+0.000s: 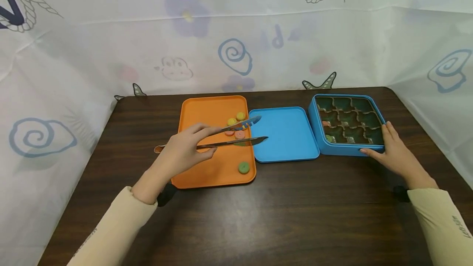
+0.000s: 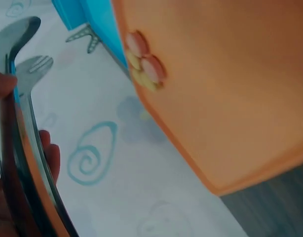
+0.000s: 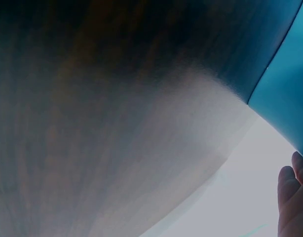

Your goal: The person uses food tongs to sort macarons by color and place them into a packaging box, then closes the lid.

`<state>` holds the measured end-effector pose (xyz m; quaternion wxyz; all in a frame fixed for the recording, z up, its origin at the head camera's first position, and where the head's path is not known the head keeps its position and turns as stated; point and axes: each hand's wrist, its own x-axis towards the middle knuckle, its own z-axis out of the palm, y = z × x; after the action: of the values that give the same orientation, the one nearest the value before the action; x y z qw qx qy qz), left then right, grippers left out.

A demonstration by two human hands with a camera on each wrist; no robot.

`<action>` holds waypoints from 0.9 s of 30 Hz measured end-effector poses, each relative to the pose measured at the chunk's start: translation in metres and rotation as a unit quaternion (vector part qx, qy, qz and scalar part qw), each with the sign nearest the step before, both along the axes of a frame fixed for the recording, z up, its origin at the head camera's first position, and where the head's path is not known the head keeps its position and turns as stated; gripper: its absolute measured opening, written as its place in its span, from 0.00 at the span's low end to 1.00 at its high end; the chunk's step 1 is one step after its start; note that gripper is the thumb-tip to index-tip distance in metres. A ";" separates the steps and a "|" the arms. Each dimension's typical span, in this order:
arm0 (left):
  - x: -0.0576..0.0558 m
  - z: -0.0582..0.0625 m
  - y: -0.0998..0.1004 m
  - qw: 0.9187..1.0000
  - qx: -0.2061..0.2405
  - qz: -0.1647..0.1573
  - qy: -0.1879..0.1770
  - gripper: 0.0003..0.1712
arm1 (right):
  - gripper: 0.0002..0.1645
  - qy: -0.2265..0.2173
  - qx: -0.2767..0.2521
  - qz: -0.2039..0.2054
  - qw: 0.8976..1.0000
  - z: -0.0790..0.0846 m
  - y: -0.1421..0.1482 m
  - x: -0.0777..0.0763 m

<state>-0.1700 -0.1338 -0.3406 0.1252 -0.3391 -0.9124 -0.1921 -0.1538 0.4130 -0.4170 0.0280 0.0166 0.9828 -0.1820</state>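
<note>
My left hand (image 1: 190, 145) holds a pair of metal tongs (image 1: 229, 143) over the orange tray (image 1: 208, 112). The two arms of the tongs stand apart, their ends reaching past the tray's right edge; one end is slotted like a fork, as the left wrist view shows. Below them lie yellow pieces (image 1: 240, 116) and pink pieces (image 1: 239, 134), round like buttons, partly covered by the tongs. A green round piece (image 1: 244, 167) sits alone near the tray's front right corner. With fingers along the side and thumb at the front, my right hand (image 1: 397, 157) touches the corner of the blue box (image 1: 336, 149).
A dark divider (image 1: 343, 119) splits the box into several compartments; a pink piece (image 1: 327, 123) and a green piece (image 1: 329, 138) lie in its left column. Between tray and box is a flat blue tray or lid (image 1: 284, 134). All rest on a dark wooden table (image 1: 277, 208) before a patterned cloth (image 1: 273, 60).
</note>
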 end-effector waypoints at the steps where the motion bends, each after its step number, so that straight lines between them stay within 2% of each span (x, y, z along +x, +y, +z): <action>1: 0.001 -0.001 -0.005 1.000 -0.004 -0.004 -0.006 0.28 | 0.67 0.000 -0.001 -0.001 1.000 0.000 0.000 0.000; 8: 0.011 -0.013 -0.029 0.995 -0.026 -0.024 -0.094 0.26 | 0.67 -0.003 -0.003 0.002 1.000 -0.001 0.000 -0.001; 17: 0.013 -0.032 -0.030 0.989 -0.049 -0.047 -0.135 0.27 | 0.67 -0.005 -0.001 -0.004 1.000 -0.001 0.002 -0.001; 21: 0.012 -0.038 -0.028 0.987 -0.060 -0.055 -0.135 0.28 | 0.68 -0.006 -0.004 -0.005 1.000 -0.002 0.001 -0.001; 27: 0.009 -0.044 -0.025 0.990 -0.058 -0.067 -0.110 0.25 | 0.68 -0.006 -0.004 -0.007 1.000 -0.002 0.002 -0.001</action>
<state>-0.1608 -0.1586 -0.3845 -0.0095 -0.3829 -0.9055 -0.1827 -0.1549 0.4150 -0.4185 0.0330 0.0244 0.9816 -0.1865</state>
